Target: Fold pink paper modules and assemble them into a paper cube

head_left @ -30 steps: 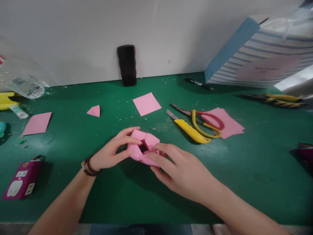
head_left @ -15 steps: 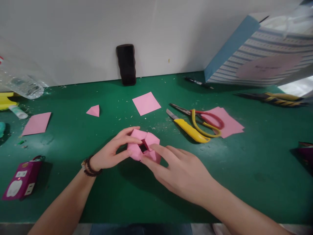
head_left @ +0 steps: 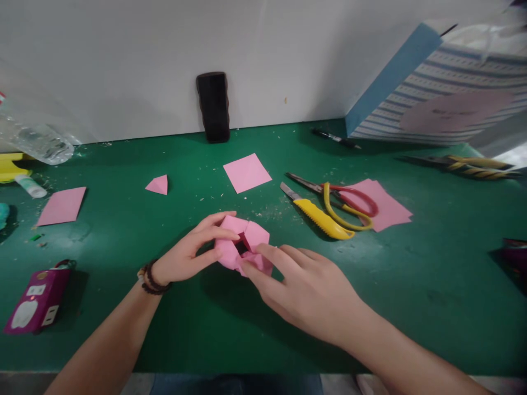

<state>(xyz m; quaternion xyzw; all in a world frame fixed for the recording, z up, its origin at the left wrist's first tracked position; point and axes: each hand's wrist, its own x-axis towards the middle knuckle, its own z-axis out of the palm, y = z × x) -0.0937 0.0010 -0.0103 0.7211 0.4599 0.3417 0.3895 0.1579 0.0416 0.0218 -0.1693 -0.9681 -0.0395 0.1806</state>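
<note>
The folded pink paper piece [head_left: 245,248] looks matt and crisp, with sharp creases, as do the loose pink paper squares [head_left: 247,172] lying flat on the mat. The green cutting mat [head_left: 432,263] is a matt, slightly rubbery-looking surface, dusted with fine pale scraps. The utility knife [head_left: 319,215] has a glossy yellow plastic body and a dull metal blade; the scissors [head_left: 337,198] show metal blades with smooth red and yellow plastic handles. The bracelet [head_left: 151,281] is of dark, faintly shiny beads. The striped gift bag [head_left: 436,93] looks like smooth coated paper. The phone [head_left: 213,107] has a dark glossy face.
</note>
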